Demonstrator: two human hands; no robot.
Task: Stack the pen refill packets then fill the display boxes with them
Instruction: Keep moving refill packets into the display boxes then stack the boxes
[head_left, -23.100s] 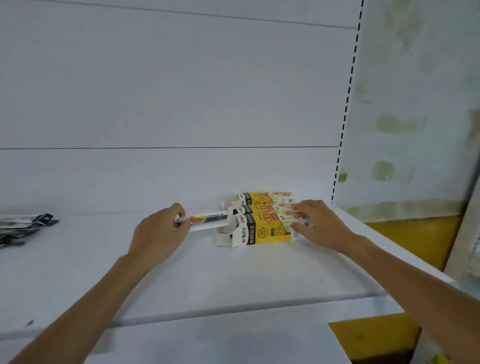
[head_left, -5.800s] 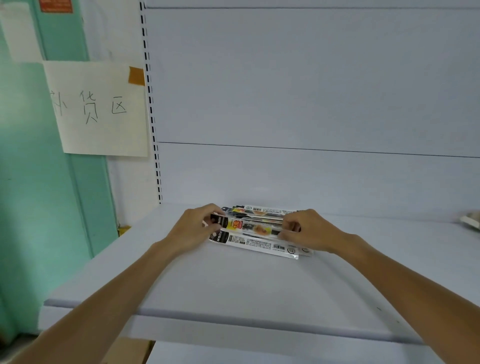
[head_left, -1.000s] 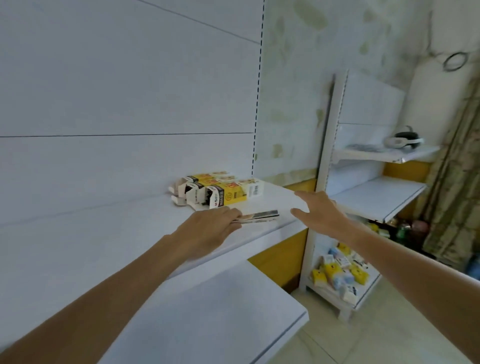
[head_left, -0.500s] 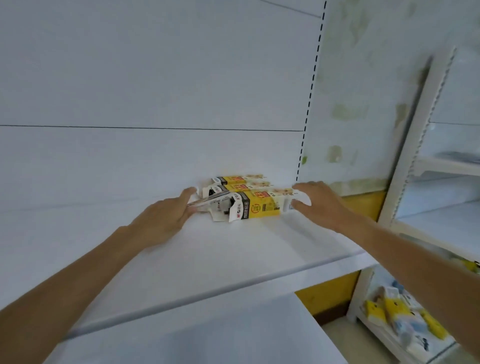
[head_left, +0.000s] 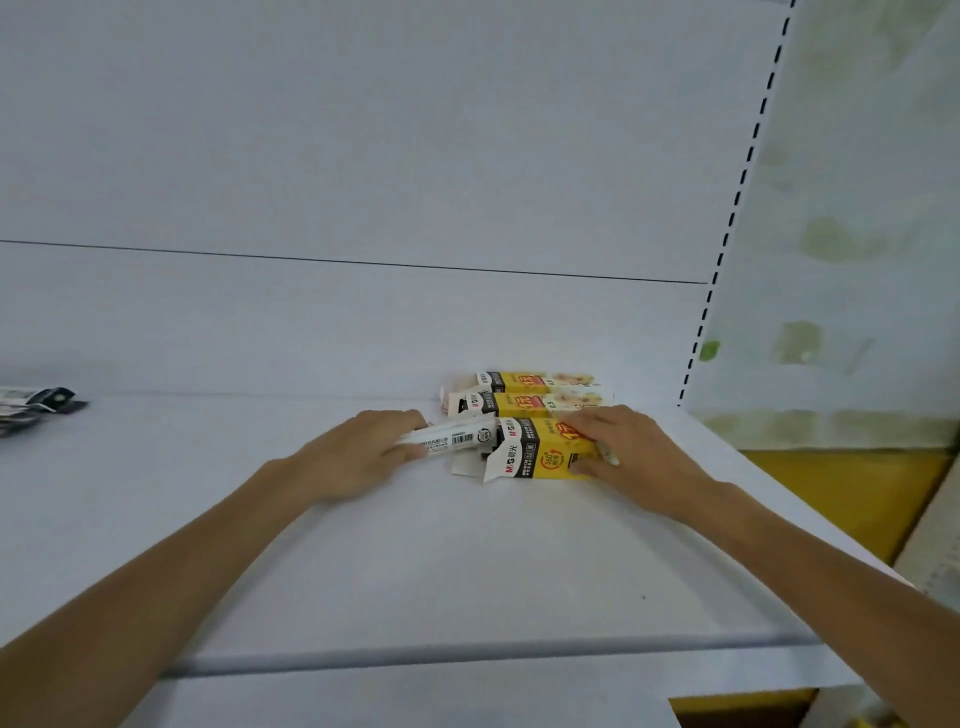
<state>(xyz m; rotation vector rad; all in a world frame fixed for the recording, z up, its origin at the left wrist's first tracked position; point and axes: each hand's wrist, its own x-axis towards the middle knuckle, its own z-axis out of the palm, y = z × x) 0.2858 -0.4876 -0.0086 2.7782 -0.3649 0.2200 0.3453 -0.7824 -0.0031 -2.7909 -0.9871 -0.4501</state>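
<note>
Gripping refill packets (head_left: 451, 439) at the nearest display box (head_left: 545, 451) mouth, the left hand (head_left: 363, 452) (right hand (head_left: 631, 451) clasps that box).

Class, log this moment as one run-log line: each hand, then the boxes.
left hand: feeding refill packets into nearest display box | right hand: steadying that box | two more boxes behind

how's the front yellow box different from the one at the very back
The front box has its left-end flaps open, with a stack of refill packets going in from the left hand; the back box has nothing entering it. The right hand rests on the front box, while the back box is untouched. The front box shows a full side panel; the back box is mostly hidden. Both are yellow and black, lying flat and parallel.
</note>
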